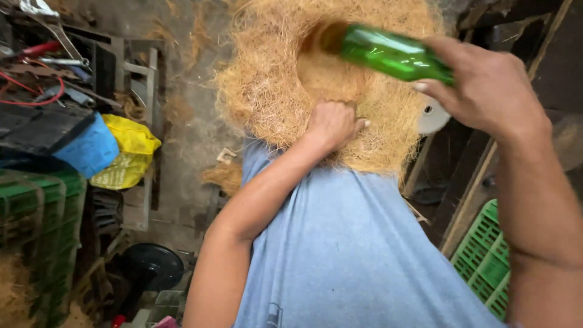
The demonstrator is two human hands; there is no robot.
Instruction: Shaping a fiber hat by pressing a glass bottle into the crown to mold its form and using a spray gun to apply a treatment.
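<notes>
A yellow bag [126,152] is seen well to the left of the left hand [333,123], just beside a blue block [90,149]. Above these, red cables [36,91] and metal tools [54,36] are piled on a dark heap. A dark green crate [36,218] is set lower left. A black round base [153,265] is placed on the floor below. Under the right hand [486,91], a light green crate [486,258] is seen, with a white disc [432,115] just beside that hand.

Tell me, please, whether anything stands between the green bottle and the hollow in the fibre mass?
Nothing visible does. The right hand holds the green bottle with its far end already inside the hollow of the fibre mass; the left hand grips the mass's near edge, below the bottle.
</notes>
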